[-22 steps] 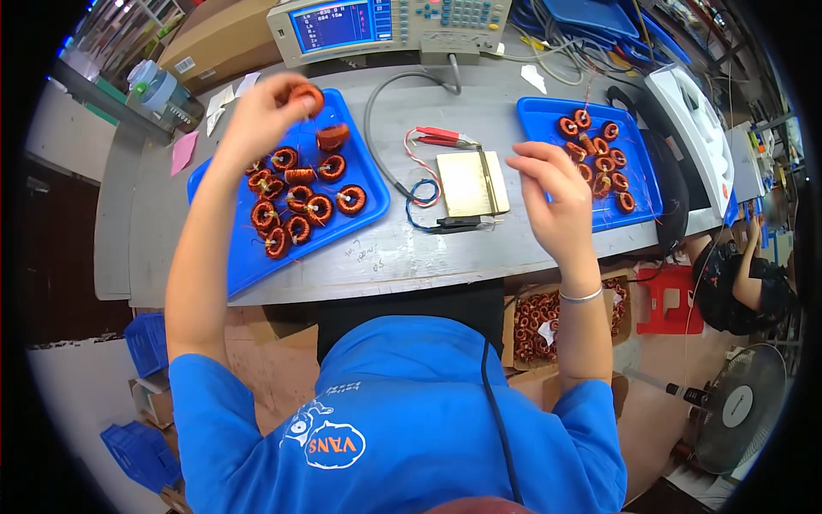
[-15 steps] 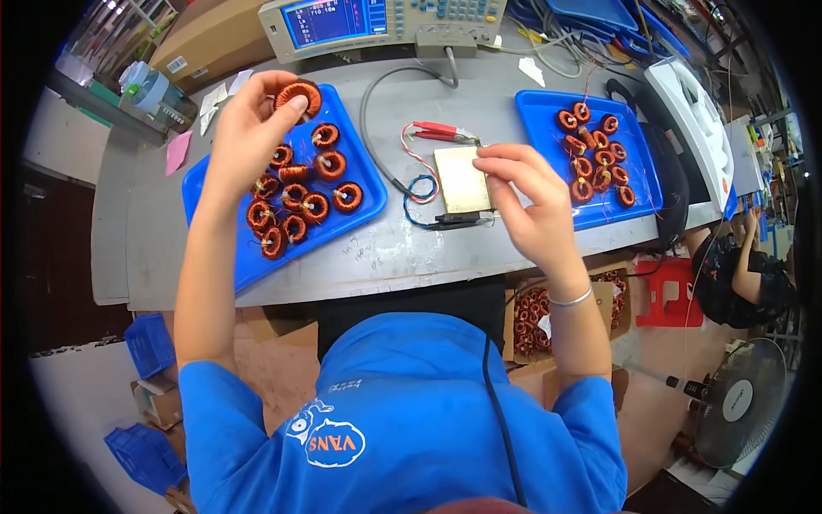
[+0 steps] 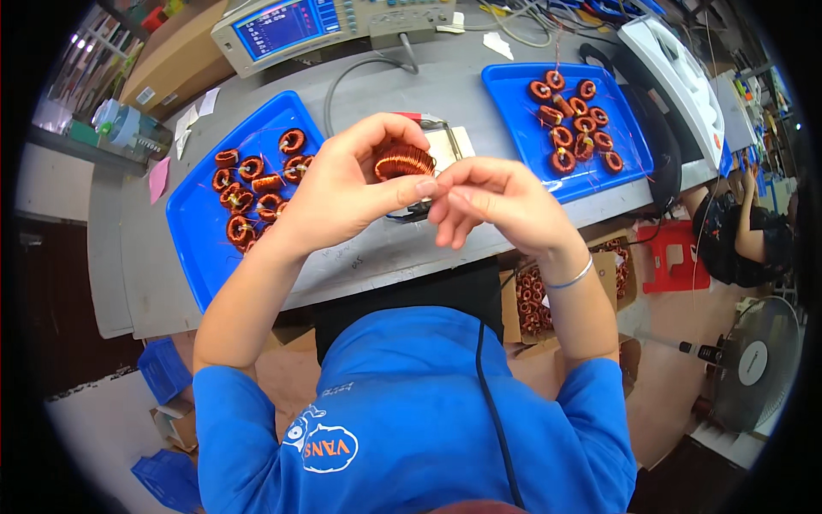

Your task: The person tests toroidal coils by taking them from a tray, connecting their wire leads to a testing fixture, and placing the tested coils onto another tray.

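My left hand (image 3: 347, 184) is closed around a copper-wound toroidal coil (image 3: 404, 161), held above the bench with its windings facing up. Right against it, my right hand (image 3: 501, 201) pinches thumb and index finger together at the coil's near right side; whatever is in that pinch is too small to make out. Behind both hands lies a pale flat plate (image 3: 460, 144), partly covered. A red clip (image 3: 419, 117) touches its far side, and a black clip (image 3: 418, 208) shows below the coil.
A blue tray (image 3: 193, 244) with several coils lies to the left, another blue tray (image 3: 505, 86) with several coils to the right. A bench meter (image 3: 291, 34) stands at the back, its grey cable (image 3: 338, 81) curving forward. Boxes of coils (image 3: 533, 300) sit below the bench; a fan (image 3: 753, 364) stands right.
My left hand has carried the coil from above the left tray to the middle. My right hand has left the plate and met it there. The view has shifted slightly.
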The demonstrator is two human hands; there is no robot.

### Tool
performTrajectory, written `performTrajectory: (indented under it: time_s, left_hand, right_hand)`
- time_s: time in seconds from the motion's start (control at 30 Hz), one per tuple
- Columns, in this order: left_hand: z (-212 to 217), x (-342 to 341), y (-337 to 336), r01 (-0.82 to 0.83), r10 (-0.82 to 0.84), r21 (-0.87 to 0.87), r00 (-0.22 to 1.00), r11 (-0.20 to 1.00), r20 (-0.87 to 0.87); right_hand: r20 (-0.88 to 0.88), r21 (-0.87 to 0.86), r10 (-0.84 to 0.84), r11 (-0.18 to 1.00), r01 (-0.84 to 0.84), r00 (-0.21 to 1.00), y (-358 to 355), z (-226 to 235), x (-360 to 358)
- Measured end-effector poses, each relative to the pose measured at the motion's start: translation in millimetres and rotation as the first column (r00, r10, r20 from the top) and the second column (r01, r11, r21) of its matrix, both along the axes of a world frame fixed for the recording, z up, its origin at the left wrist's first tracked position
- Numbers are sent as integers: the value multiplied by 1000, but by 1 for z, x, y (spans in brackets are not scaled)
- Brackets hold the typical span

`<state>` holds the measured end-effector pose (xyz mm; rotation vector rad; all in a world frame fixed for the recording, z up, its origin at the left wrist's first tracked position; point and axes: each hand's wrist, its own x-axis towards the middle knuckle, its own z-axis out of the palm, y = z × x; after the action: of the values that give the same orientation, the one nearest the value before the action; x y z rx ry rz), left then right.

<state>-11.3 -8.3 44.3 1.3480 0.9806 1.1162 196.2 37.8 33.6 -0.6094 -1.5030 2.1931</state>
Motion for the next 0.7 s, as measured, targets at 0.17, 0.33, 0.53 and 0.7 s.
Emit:
performTrajectory:
  time_s: [0.17,0.33,0.53,0.7]
  left_hand:
    - [-17,17,29,17,83,241,913,970,-400]
    - [-54,38,46,106,163,372,765,922,-623]
    - [-86,50,58,-10,271,407,761,913,-590]
    - [-91,56,55,-57,326,390,668,919,-669]
  right_hand:
    - [-25,-135,-245,962,239,969,21,-20,11]
    - [242,208,-380,919,335,893,36,-66,7]
    - [113,926,-726,325,193,678,47,-97,3]
    - [28,954,-751,217,206,659,54,-104,3]
